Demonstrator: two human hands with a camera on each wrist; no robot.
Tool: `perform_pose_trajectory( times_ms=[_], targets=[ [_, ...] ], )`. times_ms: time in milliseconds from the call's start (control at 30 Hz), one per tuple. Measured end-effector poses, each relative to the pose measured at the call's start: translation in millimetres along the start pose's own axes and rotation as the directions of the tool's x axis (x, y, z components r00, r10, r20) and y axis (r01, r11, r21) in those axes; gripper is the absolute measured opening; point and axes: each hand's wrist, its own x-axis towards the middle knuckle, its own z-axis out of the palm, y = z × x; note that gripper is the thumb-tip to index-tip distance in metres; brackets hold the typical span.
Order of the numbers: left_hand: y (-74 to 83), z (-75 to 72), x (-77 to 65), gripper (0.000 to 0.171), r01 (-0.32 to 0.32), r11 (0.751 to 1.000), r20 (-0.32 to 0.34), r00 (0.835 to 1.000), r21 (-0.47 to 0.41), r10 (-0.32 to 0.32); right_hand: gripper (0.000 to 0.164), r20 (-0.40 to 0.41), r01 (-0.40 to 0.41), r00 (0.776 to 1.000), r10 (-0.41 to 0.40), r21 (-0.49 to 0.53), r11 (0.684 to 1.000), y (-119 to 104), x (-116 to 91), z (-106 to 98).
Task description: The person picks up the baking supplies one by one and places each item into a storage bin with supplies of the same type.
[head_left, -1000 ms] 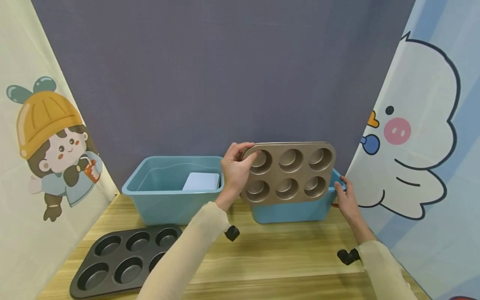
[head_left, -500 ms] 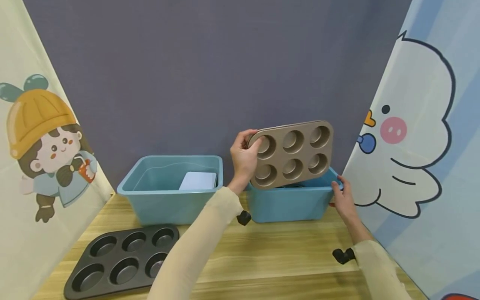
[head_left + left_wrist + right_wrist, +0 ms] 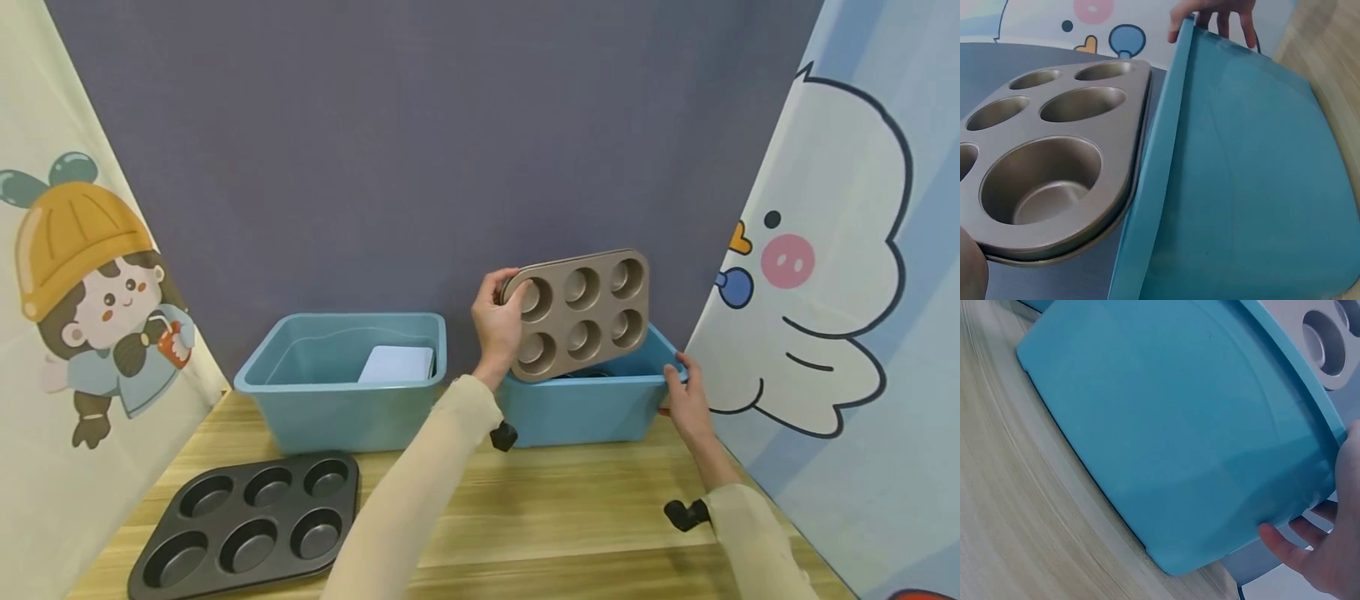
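Observation:
My left hand (image 3: 498,329) pinches the left end of a gold-brown muffin pan (image 3: 559,320), thumb in front and fingers behind. A doubled edge shows along this pan in the left wrist view, like two pans nested together. It is held upright, cups facing me, its right end higher, and overlaps the front rim of the right blue bin (image 3: 573,414). My right hand (image 3: 687,400) grips that bin's right end at the rim, thumb on top and fingers below outside. Dark round shapes show inside the bin, partly hidden behind the pan.
A second blue bin (image 3: 341,419) stands to the left with a white flat-topped item (image 3: 397,364) inside. A dark grey muffin pan (image 3: 288,510) lies on the wooden table (image 3: 525,517) at front left. A grey curtain (image 3: 450,150) hangs behind.
The gold-brown muffin pan has risen from in front of the right bin to over its rim, and tilted. My left hand shifted up and right with it; my right hand stayed on the bin.

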Motion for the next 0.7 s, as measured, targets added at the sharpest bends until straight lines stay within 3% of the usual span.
perform_pose_trajectory(
  times_ms=[167,400,567,700],
  targets=[
    [-6.6,8.8,-2.5,0.023,-0.039,0.999,0.025,0.999,0.012,0.038,0.069,-0.004,-0.004,1.0,0.004,0.017,1.0,-4,-2,-1],
    [-14.1,15.0,-6.0,0.025,-0.064,0.998,-0.002,0.998,0.012,0.064,0.071,-0.035,-0.012,0.999,0.012,0.004,1.0,-1,0,3],
    [-19.8,12.2,-7.0,0.023,-0.122,0.984,0.084,0.99,0.131,0.112,0.071,-0.046,-0.029,0.999,0.029,0.006,1.0,-2,0,3],
    [-27.3,5.6,-12.0,0.022,-0.128,0.96,0.168,0.982,0.248,0.087,0.07,-0.054,-0.062,0.997,0.062,0.01,0.998,-5,-1,4]
  ],
)
